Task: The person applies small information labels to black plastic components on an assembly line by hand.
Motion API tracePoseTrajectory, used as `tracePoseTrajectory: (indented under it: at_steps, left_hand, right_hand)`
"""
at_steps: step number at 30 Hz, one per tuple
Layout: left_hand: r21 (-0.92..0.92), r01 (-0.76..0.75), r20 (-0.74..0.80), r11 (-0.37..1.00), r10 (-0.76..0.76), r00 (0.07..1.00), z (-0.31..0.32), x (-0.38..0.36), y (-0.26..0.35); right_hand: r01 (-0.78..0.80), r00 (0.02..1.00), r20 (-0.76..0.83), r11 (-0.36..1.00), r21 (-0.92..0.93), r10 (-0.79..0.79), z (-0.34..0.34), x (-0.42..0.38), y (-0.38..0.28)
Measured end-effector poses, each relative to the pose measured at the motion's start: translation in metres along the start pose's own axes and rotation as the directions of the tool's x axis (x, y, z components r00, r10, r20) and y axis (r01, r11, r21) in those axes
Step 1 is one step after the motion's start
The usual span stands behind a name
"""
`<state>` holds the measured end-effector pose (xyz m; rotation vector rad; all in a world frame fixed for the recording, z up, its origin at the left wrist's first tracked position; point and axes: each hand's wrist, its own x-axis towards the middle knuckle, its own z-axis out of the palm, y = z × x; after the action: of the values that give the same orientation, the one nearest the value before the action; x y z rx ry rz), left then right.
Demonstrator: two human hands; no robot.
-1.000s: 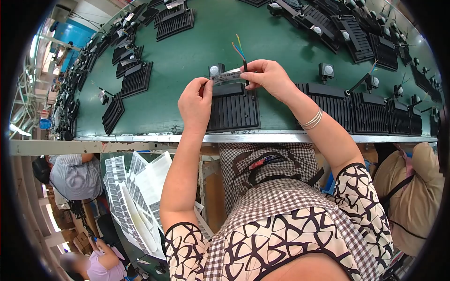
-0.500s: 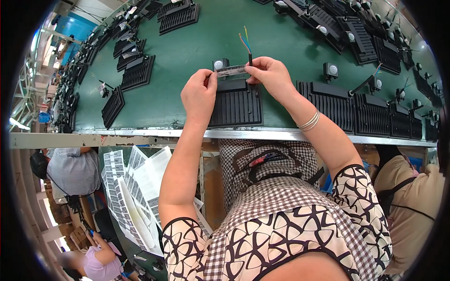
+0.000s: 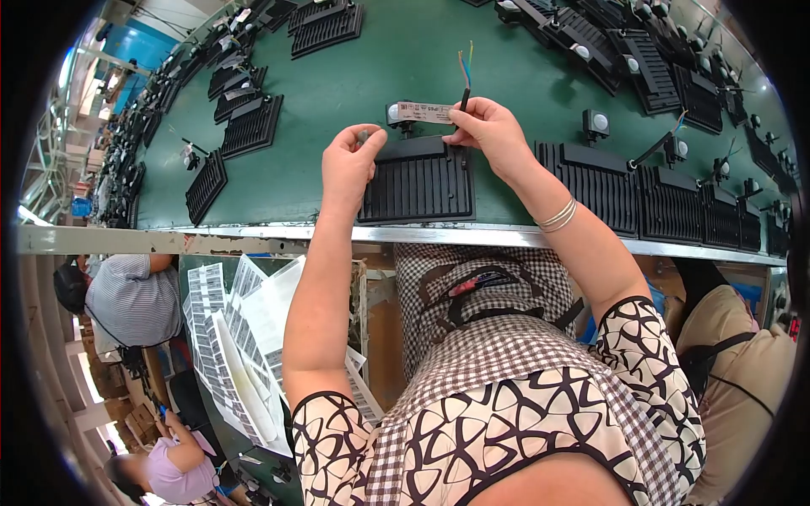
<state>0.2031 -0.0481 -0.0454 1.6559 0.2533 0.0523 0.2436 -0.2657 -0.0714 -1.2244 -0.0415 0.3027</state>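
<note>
My right hand (image 3: 494, 139) pinches the right end of a printed label (image 3: 424, 112), a narrow silvery strip with dark text. The strip is held above a black finned floodlight (image 3: 418, 184), partly covering the white dome of its sensor (image 3: 393, 113). Just above my right fingertips, a black cable (image 3: 466, 94) rises with its coloured wires bared. To the left of the label, my left hand (image 3: 348, 169) is closed, thumb against fingers, apart from the strip. A small greyish bit shows at its fingertips, too small to name.
More floodlights (image 3: 591, 181) stand in a row along the table's right front edge. Others lie on the green table (image 3: 506, 76) at the left and far right. Label sheets (image 3: 245, 337) lie below the table edge at left. Co-workers sit on both sides.
My left hand has let go of the label's left end and drawn slightly left and down. The label has turned so its printed face shows. The floodlight has shifted a little left.
</note>
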Motion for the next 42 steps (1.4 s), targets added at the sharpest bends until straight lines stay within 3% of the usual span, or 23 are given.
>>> tracePoseTrajectory:
  at_steps: [8, 17, 20, 22, 23, 24, 26, 30, 32, 34, 35, 36, 39, 40, 41, 42]
  left_hand:
    - [-0.105, 0.057, 0.118, 0.993, -0.045, 0.992, 0.016, 0.018, 0.006]
    - [0.048, -0.101, 0.049, 0.994, 0.099, 0.994, 0.02, 0.025, -0.001]
    - [0.261, -0.207, -0.029, 0.943, 0.222, 0.975, 0.018, 0.021, -0.007]
    - [0.455, -0.31, -0.031, 0.835, 0.363, 0.931, 0.026, -0.012, 0.001]
    - [0.637, -0.331, 0.045, 0.696, 0.396, 0.917, 0.033, -0.033, -0.001]
    - [0.671, -0.432, 0.212, 0.602, 0.403, 0.89, 0.04, -0.054, -0.003]
    - [0.85, -0.466, 0.438, 0.245, 0.163, 0.884, 0.05, -0.081, -0.002]
    - [0.861, -0.467, 0.412, 0.203, 0.261, 0.873, 0.023, -0.046, -0.014]
    - [0.942, -0.301, 0.268, 0.151, 0.203, 0.942, -0.014, -0.002, -0.007]
    - [0.986, -0.133, 0.11, 0.099, 0.213, 0.971, -0.071, 0.042, -0.014]
    - [0.988, -0.148, 0.131, 0.034, 0.299, 0.945, -0.101, 0.061, -0.027]
    - [0.999, -0.038, 0.033, 0.014, 0.241, 0.97, -0.109, 0.065, -0.02]
    - [0.999, 0.03, -0.035, 0.025, 0.277, 0.96, -0.097, 0.067, -0.015]
    - [0.992, -0.079, 0.039, 0.095, 0.364, 0.93, -0.096, 0.069, -0.024]
    - [0.963, -0.18, 0.073, 0.198, 0.454, 0.888, -0.079, 0.057, -0.019]
    - [0.931, -0.186, 0.073, 0.314, 0.341, 0.937, -0.062, 0.048, -0.013]
  right_hand:
    - [-0.034, 0.999, 0.024, 0.999, -0.018, 0.034, 0.0, 0.001, -0.004]
    - [-0.039, 0.999, -0.031, 0.998, -0.053, 0.037, 0.005, 0.005, -0.002]
    - [-0.038, 0.998, -0.049, 0.998, -0.041, 0.036, 0.005, 0.003, -0.003]
    - [-0.032, 0.999, -0.037, 0.999, -0.031, 0.031, 0.002, 0.001, -0.001]
    - [-0.002, 0.999, -0.044, 0.999, -0.053, 0.0, 0.001, -0.001, 0.0]
    - [0.028, 0.998, -0.053, 0.997, -0.072, -0.032, 0.001, -0.006, 0.003]
    - [0.075, 0.994, -0.072, 0.992, -0.102, -0.082, 0.001, -0.017, 0.006]
    - [0.082, 0.989, -0.114, 0.991, -0.101, -0.094, -0.004, -0.05, 0.005]
    - [0.053, 0.995, -0.077, 0.99, -0.133, -0.064, -0.018, -0.066, 0.0]
    - [0.035, 0.998, -0.045, 0.992, -0.124, -0.041, -0.032, -0.094, -0.008]
    - [0.041, 0.997, -0.052, 0.989, -0.142, -0.049, -0.041, -0.108, -0.014]
    - [0.031, 0.994, -0.093, 0.981, -0.191, -0.05, -0.05, -0.122, -0.022]
    - [0.14, 0.931, -0.265, 0.914, -0.381, -0.253, -0.096, -0.157, -0.026]
    - [0.155, 0.881, -0.322, 0.854, -0.497, -0.348, -0.114, -0.168, -0.033]
    - [0.15, 0.797, -0.349, 0.721, -0.676, -0.493, -0.133, -0.18, -0.04]
    - [0.102, 0.711, -0.333, 0.559, -0.823, -0.62, -0.153, -0.188, -0.047]
